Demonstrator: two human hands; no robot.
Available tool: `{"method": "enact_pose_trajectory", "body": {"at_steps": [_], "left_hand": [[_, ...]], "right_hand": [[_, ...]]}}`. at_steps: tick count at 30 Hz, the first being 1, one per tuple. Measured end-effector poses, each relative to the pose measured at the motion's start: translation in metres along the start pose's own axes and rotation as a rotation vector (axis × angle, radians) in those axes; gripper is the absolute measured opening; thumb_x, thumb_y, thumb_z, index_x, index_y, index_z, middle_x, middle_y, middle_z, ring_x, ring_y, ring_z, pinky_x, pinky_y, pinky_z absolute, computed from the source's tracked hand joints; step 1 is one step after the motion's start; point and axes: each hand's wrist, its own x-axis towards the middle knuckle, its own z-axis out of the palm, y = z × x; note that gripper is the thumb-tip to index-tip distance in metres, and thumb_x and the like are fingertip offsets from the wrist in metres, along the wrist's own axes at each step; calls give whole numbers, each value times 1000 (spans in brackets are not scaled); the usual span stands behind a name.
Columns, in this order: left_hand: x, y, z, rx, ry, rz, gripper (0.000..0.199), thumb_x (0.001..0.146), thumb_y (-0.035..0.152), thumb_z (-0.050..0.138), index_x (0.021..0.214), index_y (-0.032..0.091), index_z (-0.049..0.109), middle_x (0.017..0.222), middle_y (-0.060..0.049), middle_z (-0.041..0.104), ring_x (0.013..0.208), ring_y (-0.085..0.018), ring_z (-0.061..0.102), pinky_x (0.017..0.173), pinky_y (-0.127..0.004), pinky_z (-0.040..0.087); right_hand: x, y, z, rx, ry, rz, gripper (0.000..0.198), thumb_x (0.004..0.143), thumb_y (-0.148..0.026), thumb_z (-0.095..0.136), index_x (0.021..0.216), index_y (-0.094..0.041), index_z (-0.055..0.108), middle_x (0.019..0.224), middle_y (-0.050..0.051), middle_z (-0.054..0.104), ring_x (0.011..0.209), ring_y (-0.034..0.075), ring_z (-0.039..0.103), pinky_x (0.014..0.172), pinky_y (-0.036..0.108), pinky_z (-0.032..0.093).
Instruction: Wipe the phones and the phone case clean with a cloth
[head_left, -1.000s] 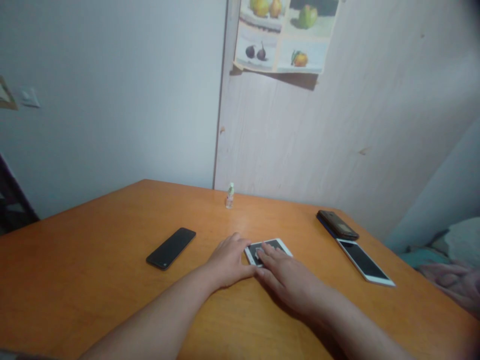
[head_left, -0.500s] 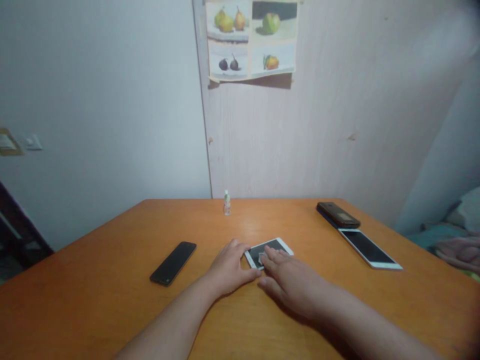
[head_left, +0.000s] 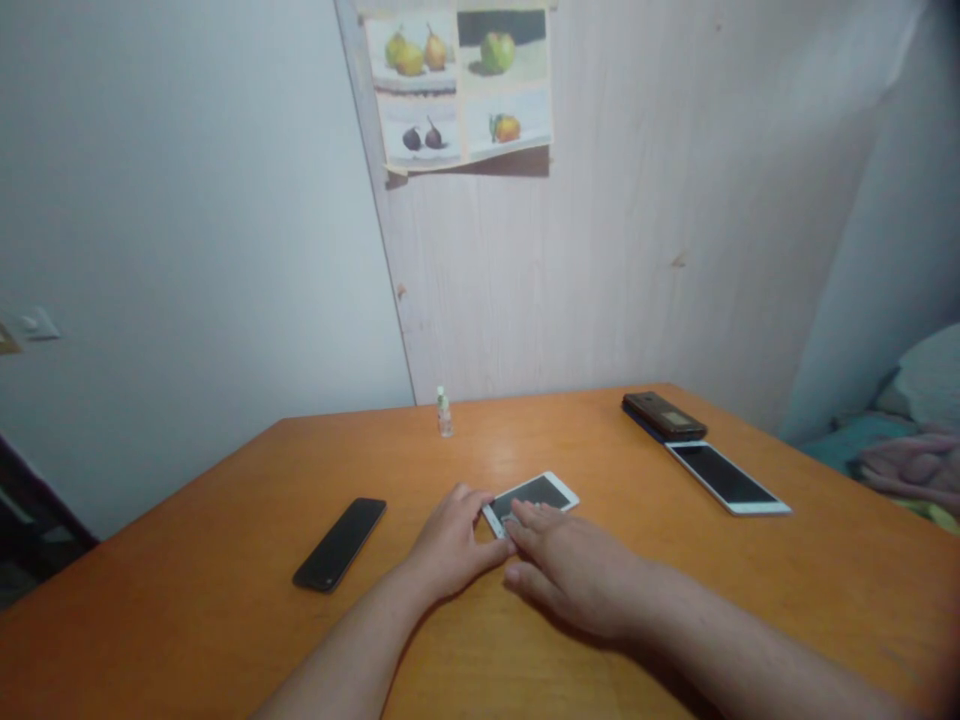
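Note:
A white smartphone (head_left: 551, 490) lies at a slant on the table, its dark screen facing up. My left hand (head_left: 456, 540) grips its near left end between thumb and fingers. Across the lower part of the screen lies my right hand (head_left: 570, 560), fingers nearly flat and close together, thumb resting lower. A small pale wipe (head_left: 510, 521) shows at these fingertips; most of it is hidden beneath them. To the left of my hands, a black smartphone (head_left: 341, 545) lies face up, untouched.
On the orange wooden table (head_left: 465, 650), a small clear bottle (head_left: 444, 413) stands toward the back. At the right lie a larger white phone or tablet (head_left: 727, 478) and a dark brown case or wallet (head_left: 664, 416). Fruit pictures (head_left: 459, 90) hang on the wall behind.
The camera view has tilted and shifted slightly. My right fingers have slid a little toward the phone's near left end, showing more screen. My left hand keeps its hold.

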Motion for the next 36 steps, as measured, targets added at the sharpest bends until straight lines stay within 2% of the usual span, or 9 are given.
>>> {"method": "enact_pose_trajectory", "body": {"at_steps": [2,6,8,13,15,21,29,34,36], "left_hand": [[0,0,0,-5,-1,-3,45,77,50,73,113,24,66,104,-5,60,97,-22,57,80,-31,44],[-1,0,0,4,10,-13,53,75,52,75,119,24,64,108,-5,60,99,-23,57,82,-31,45],[-1,0,1,12,14,-16,54,74,51,75,119,24,64,108,-5,60,98,-23,57,82,-31,45],[0,0,2,18,9,5,43,78,50,73,112,24,67,103,-5,60,95,-22,57,77,-30,44],[0,-1,2,15,10,3,43,77,50,73,111,24,67,102,-5,60,95,-22,57,76,-30,43],[-1,-1,3,14,24,-13,53,75,51,75,119,24,64,107,-6,59,97,-22,57,80,-31,44],[1,-1,3,28,13,0,44,78,51,71,113,24,66,104,-6,61,96,-23,57,79,-31,45],[0,-1,3,43,22,-17,53,74,55,74,117,24,65,105,-6,60,96,-23,57,78,-32,44],[0,-1,3,42,20,-28,57,73,55,75,119,24,64,106,-6,59,96,-23,57,78,-32,45]], "right_hand": [[1,1,-2,11,1,15,58,98,-53,36,136,-14,57,148,18,48,137,32,44,113,44,34],[5,17,-7,-51,44,304,53,98,-51,37,118,-14,68,132,22,61,114,38,62,96,50,46],[6,21,-7,-67,62,355,51,97,-50,39,116,-13,69,129,23,62,113,38,62,96,51,45],[4,8,3,15,48,31,57,98,-53,38,134,-14,59,148,18,49,137,33,44,112,45,34],[5,7,4,44,32,-20,54,99,-51,36,135,-17,58,148,15,50,137,30,45,113,43,34],[11,29,-3,-52,83,324,55,99,-52,34,120,-14,68,137,22,57,118,36,60,100,51,43],[11,9,5,62,20,-84,51,101,-49,33,138,-22,55,149,10,49,139,27,41,115,42,30],[18,34,2,-16,93,180,48,102,-47,32,122,-19,65,133,15,60,126,30,54,112,49,30],[19,37,3,-35,107,208,50,102,-47,32,122,-16,65,135,18,58,126,31,53,113,51,28]]}}
